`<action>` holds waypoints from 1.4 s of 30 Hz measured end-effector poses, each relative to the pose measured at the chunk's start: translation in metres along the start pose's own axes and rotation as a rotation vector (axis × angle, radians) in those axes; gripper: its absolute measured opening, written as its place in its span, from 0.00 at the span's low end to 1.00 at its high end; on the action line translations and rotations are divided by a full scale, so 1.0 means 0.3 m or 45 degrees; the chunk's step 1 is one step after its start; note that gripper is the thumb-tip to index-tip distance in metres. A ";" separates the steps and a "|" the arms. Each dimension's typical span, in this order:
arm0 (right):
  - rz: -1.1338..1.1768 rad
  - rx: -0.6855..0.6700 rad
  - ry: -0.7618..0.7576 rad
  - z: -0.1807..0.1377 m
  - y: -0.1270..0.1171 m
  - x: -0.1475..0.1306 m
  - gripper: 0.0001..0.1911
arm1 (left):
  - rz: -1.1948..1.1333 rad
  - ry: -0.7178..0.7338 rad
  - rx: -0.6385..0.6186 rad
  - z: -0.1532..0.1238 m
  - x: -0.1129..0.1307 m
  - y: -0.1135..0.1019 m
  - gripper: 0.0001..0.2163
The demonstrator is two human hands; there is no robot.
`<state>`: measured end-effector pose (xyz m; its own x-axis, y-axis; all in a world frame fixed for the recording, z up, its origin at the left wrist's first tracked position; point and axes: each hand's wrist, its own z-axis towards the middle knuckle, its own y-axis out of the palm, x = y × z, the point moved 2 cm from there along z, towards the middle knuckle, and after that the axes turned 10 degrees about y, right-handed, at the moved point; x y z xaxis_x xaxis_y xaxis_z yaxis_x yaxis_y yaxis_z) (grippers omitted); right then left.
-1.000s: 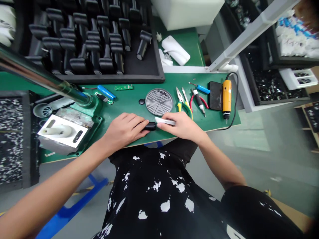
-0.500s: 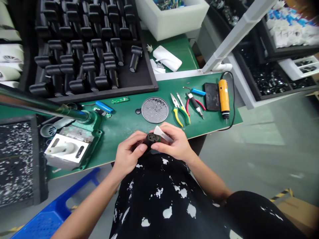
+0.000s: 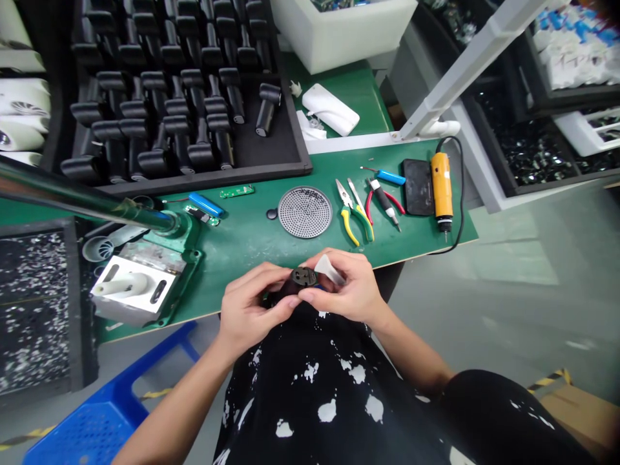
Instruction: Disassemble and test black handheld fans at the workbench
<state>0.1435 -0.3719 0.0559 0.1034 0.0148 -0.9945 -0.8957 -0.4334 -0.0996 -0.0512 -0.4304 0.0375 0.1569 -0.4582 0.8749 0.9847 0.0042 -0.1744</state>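
Note:
In the head view, my left hand [image 3: 252,305] is closed round a black plastic handle [image 3: 303,278], its round end with small holes facing up. My right hand [image 3: 352,287] holds a white plastic pry tool [image 3: 330,268] against its palm, flat end pointing up and left. The thumb and fingertips of that hand also pinch the rim of the handle. Most of the handle's body is hidden behind my fingers. Both hands are low over the bench's front edge, in front of the black apron [image 3: 310,381].
A round perforated disc [image 3: 305,212], pliers [image 3: 353,213], a blue battery [image 3: 390,177] and a yellow electric screwdriver [image 3: 441,194] lie on the green bench [image 3: 242,239]. Behind is a foam tray [image 3: 252,155] of black T-shaped devices. A green press stand [image 3: 181,242] stands left.
The handle's end has shifted slightly right and down, and the pry tool has moved right, away from its top. The left thumb now lies farther along the handle. The camera view shifted slightly.

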 end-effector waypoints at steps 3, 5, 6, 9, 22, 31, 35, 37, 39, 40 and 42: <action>0.024 0.001 0.127 -0.005 0.004 -0.005 0.17 | -0.093 -0.087 0.086 -0.010 -0.003 0.015 0.14; 0.045 -0.007 0.205 -0.012 0.007 -0.009 0.16 | -0.177 -0.172 0.135 -0.019 0.003 0.030 0.14; 0.054 -0.012 0.241 -0.019 0.008 -0.011 0.15 | -0.227 -0.227 0.156 -0.026 0.009 0.039 0.14; 0.021 -0.014 0.342 -0.056 0.010 -0.018 0.13 | -0.371 -0.405 0.221 -0.062 0.034 0.075 0.12; -0.495 -0.055 -0.075 -0.237 0.031 0.008 0.12 | -0.258 -0.490 -0.259 -0.214 0.096 0.136 0.09; -0.568 -0.093 -0.123 -0.303 0.021 0.000 0.17 | 0.167 -0.087 -0.375 -0.192 0.142 0.140 0.11; -0.522 -0.118 -0.117 -0.348 0.012 0.004 0.15 | 0.197 0.002 -0.427 -0.200 0.155 0.131 0.12; -0.563 -0.041 -0.099 -0.361 0.004 -0.001 0.14 | 0.110 -0.001 -0.442 -0.205 0.153 0.128 0.13; -0.581 0.000 -0.062 -0.364 0.002 -0.012 0.14 | 0.019 -0.022 -0.448 -0.210 0.149 0.128 0.14; -0.573 0.011 -0.041 -0.362 0.002 -0.019 0.14 | -0.008 -0.034 -0.436 -0.211 0.147 0.129 0.15; -0.530 0.038 -0.010 -0.350 0.003 -0.033 0.15 | -0.028 -0.112 -0.368 -0.214 0.143 0.129 0.15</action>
<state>0.1872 -0.4672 0.0688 0.4562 0.1900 -0.8693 -0.7901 -0.3629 -0.4940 -0.0111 -0.5069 0.0392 0.1541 -0.3762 0.9136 0.9274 -0.2639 -0.2651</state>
